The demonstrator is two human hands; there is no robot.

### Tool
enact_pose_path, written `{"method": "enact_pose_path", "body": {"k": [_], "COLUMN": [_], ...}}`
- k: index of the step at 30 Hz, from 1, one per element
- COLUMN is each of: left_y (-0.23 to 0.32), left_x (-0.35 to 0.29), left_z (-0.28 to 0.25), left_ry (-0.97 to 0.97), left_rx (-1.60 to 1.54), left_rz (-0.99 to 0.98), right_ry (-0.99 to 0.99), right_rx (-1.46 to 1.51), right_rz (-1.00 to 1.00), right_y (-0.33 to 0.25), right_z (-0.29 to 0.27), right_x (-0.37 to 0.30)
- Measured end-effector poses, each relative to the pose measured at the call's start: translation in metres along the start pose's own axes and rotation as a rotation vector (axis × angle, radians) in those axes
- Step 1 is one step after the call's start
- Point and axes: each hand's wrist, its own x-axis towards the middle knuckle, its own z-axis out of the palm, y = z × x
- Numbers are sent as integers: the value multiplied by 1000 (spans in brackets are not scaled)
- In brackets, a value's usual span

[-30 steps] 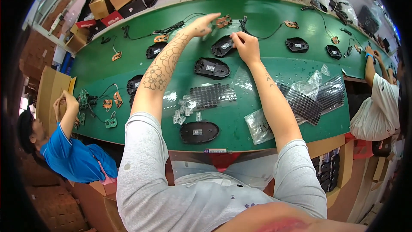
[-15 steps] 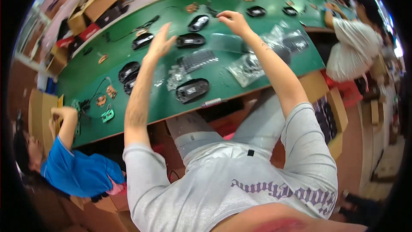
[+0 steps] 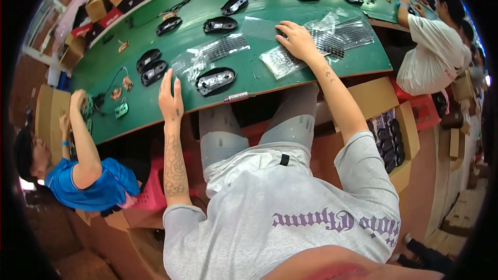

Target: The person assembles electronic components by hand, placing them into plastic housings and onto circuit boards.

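My left hand [image 3: 170,98] hovers by the near table edge, fingers stretched out and nothing in them. Right of it lies an open black mouse shell [image 3: 215,81]. Two more mouse shells [image 3: 153,72] sit side by side just beyond that hand. My right hand [image 3: 300,41] is over the clear plastic packaging, fingers spread and bent slightly down; whether it touches is hard to see. Under and around it are a clear bag of small parts [image 3: 280,65] and a gridded plastic sheet [image 3: 355,32]. Another gridded sheet [image 3: 223,47] lies between my hands.
A marker-like tube [image 3: 238,96] lies at the green table's [image 3: 363,65] front edge. More mouse shells [image 3: 220,25], cables and small circuit boards [image 3: 122,110] are spread about. Co-workers sit at both ends. A carton of black parts [image 3: 410,129] stands right of my legs.
My left hand has come back toward the near edge, away from the far shells. My right hand has lowered from the far shells to the plastic packaging. The view has shifted.
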Motion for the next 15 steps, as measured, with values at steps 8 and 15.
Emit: {"method": "enact_pose_path", "body": {"k": [8, 15], "left_y": [0, 2], "left_x": [-4, -4], "left_z": [6, 5], "left_ry": [182, 240], "left_rx": [99, 83], "left_rz": [-49, -19], "right_ry": [71, 210], "right_rx": [49, 8], "right_rz": [-9, 38], "right_y": [-5, -1], "right_z": [1, 9], "right_x": [-1, -5]}}
